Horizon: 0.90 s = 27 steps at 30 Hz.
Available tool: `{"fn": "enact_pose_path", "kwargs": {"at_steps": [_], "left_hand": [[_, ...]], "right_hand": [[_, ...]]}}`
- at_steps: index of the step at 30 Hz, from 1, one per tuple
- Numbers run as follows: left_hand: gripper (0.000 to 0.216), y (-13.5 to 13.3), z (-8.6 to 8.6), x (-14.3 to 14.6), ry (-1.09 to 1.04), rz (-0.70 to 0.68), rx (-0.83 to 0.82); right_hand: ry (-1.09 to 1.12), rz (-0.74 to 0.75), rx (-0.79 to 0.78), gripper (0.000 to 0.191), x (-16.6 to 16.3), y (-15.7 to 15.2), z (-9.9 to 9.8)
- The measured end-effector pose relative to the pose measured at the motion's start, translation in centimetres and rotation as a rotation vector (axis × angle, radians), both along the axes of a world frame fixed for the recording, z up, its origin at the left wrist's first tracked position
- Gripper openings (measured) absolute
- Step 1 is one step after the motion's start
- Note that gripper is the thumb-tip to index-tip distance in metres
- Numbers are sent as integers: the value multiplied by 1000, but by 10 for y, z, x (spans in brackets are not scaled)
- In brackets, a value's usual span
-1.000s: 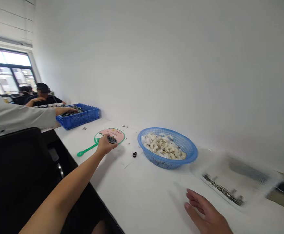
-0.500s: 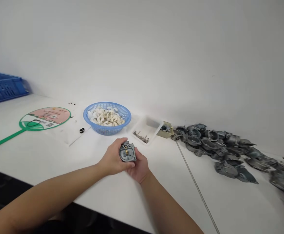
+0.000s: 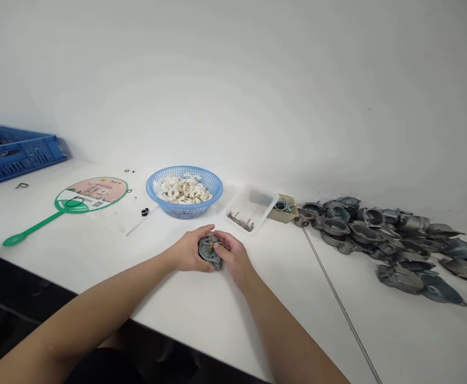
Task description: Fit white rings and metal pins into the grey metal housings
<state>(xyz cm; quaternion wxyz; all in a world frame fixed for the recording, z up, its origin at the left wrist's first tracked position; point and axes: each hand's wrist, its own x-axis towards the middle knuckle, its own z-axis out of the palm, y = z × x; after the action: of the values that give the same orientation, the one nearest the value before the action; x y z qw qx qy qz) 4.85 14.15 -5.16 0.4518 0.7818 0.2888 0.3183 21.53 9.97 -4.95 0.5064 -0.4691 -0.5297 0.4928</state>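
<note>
A grey die-cast carburetor body (image 3: 208,252) with a small brass fitting sits between my hands, low over the white table. My left hand (image 3: 189,252) grips its left side. My right hand (image 3: 234,257) has its fingers curled over its right side and covers part of the top. The hands hide most of the body. A heap of similar grey metal castings (image 3: 363,229) lies to the right, well away from both hands.
A blue mesh basket (image 3: 185,209) of white rings stands ahead, beside a clear plastic tray (image 3: 252,209) of small metal pieces. A long thin rod (image 3: 339,304) lies on the table (image 3: 281,314). Further left are a green hand fan (image 3: 91,194) and a blue crate (image 3: 17,162).
The view has swung right from the crate and a co-worker. My hands have come together on the carburetor body, and my right fingers have moved over its top. The body has turned slightly.
</note>
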Motion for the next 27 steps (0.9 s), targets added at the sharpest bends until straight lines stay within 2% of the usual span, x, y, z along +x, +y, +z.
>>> {"fn": "enact_pose_path", "kwargs": {"at_steps": [7,12,15,18,21,24,27], "left_hand": [[104,8,-9,-8,-101,-65,-95],[90,11,-3,-18,-30,65,13],[82,11,-2,-20,-10,56,-22],[78,11,-4,-21,-21,27,-27],[75,13,-7,-22,-51,22,-11],[72,15,-7,-22,-74,19,-32],[67,16,-7,-22,-68,55,-53]], "right_hand": [[-133,150,46,48,10,-4,4],[-257,80,53,52,11,-2,1],[-262,61,53,62,10,-1,1],[-247,127,65,73,10,-2,2],[-314,163,71,71,11,-3,4],[-419,64,68,73,10,-5,7],[-498,21,79,58,6,-6,10]]}}
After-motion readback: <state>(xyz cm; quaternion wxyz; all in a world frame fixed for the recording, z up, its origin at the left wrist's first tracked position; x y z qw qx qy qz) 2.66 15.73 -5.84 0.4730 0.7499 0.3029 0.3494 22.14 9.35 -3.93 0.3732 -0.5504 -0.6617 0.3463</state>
